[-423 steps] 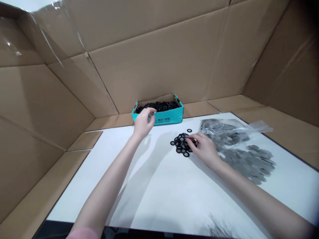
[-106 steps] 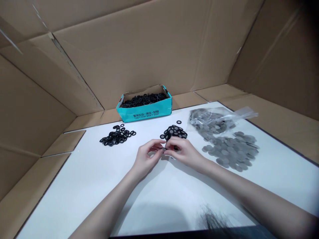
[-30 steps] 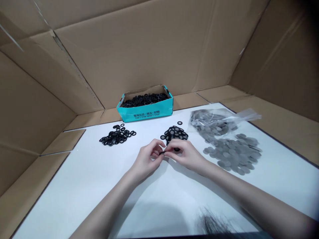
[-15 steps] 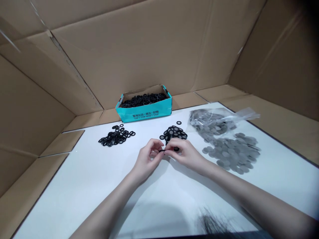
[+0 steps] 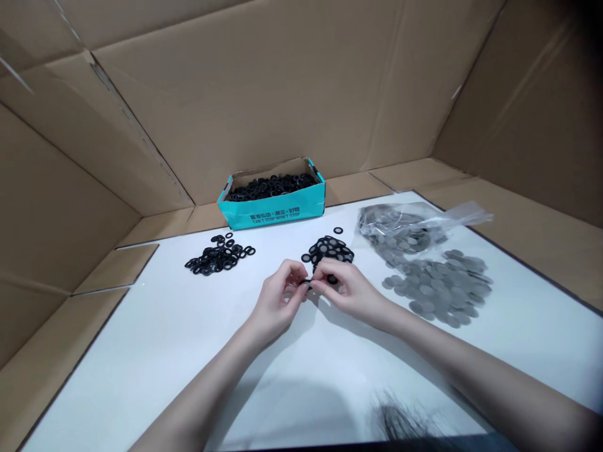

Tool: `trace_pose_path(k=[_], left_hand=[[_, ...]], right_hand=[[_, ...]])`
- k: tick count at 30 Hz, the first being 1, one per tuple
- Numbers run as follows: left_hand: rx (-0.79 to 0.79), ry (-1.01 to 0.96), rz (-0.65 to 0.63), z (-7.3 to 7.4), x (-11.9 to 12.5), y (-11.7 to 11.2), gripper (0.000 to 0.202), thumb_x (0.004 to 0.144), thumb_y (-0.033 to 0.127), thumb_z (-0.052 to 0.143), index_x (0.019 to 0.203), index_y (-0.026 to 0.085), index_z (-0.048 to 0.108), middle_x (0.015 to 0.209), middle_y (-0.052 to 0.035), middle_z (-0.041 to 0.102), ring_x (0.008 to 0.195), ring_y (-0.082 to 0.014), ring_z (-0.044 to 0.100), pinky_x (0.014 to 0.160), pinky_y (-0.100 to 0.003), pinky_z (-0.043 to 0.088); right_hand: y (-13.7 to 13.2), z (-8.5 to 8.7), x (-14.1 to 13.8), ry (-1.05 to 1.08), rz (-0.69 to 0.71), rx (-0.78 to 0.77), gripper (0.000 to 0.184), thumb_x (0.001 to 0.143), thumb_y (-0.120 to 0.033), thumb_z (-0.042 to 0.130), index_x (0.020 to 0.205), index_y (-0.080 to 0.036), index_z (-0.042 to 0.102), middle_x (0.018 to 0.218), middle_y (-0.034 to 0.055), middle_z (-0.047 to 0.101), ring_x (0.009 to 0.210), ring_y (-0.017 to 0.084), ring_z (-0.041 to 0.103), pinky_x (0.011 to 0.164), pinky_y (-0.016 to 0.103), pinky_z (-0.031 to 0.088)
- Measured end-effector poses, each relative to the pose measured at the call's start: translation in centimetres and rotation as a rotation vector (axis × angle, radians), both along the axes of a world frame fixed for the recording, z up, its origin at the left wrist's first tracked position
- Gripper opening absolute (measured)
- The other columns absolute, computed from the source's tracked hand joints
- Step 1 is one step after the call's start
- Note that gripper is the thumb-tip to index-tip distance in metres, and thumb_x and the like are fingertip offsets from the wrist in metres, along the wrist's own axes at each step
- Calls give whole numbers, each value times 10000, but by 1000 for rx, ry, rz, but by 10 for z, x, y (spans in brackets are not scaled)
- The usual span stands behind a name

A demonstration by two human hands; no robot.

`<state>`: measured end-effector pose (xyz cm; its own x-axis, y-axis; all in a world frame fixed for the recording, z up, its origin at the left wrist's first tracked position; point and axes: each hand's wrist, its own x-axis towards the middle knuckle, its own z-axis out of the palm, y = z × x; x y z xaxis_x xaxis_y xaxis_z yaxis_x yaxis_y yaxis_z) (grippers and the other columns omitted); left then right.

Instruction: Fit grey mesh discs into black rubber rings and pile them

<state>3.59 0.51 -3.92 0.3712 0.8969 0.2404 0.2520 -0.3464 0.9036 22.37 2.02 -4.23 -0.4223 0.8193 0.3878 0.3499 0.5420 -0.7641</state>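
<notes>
Between the fingertips of both hands is a small black ring (image 5: 306,282), partly covered by the fingers. My left hand (image 5: 282,294) pinches its left side with thumb and fingers. From the other side my right hand (image 5: 346,285) grips it the same way; whether a grey disc sits in it I cannot tell. Just beyond the hands lies a pile of black rings with grey mesh-like discs in them (image 5: 330,249). Off to the left is a heap of plain black rings (image 5: 219,256). Loose grey discs (image 5: 440,285) are spread to the right of my right hand.
A turquoise box (image 5: 277,215) full of black rings stands at the back. Behind the loose discs lies a clear plastic bag (image 5: 400,226) with more grey discs. Cardboard walls (image 5: 301,94) enclose the white table (image 5: 179,351) at the back and sides.
Both hands stay together at the same spot, with only a slight shift of the fingers on the ring. The piles look the same.
</notes>
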Motion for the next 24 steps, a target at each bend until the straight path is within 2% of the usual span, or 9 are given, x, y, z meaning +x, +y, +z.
trace_pose_path(k=[3,8,15,24], left_hand=[[62,81,1,3,1,0,49,921,178,512,958,197,487,888,-7,552,779,-112,558,711,-209,485],[118,224,-25,8,1,0,138,872,100,494,967,194,525,866,-5,580,755,-108,535,708,-211,461],[65,140,59,7,0,0,216,884,187,554,1100,199,555,881,-19,624,771,-122,596,703,-212,490],[63,153,47,9,-2,-2,183,906,203,539,1088,208,529,893,-10,584,759,-113,554,705,-209,477]], right_hand=[[1,-4,-1,-7,4,39,181,877,-133,552,708,-190,521,704,3,565,661,130,513,590,242,362],[1,-7,-2,-75,10,74,188,888,-128,546,709,-186,536,706,15,567,689,150,531,616,262,381],[1,-2,1,-73,1,53,110,894,-145,574,804,-190,618,814,47,644,794,180,589,688,287,420],[-1,2,-1,20,12,-57,146,863,-158,567,722,-188,540,720,7,585,676,136,527,571,238,353]])
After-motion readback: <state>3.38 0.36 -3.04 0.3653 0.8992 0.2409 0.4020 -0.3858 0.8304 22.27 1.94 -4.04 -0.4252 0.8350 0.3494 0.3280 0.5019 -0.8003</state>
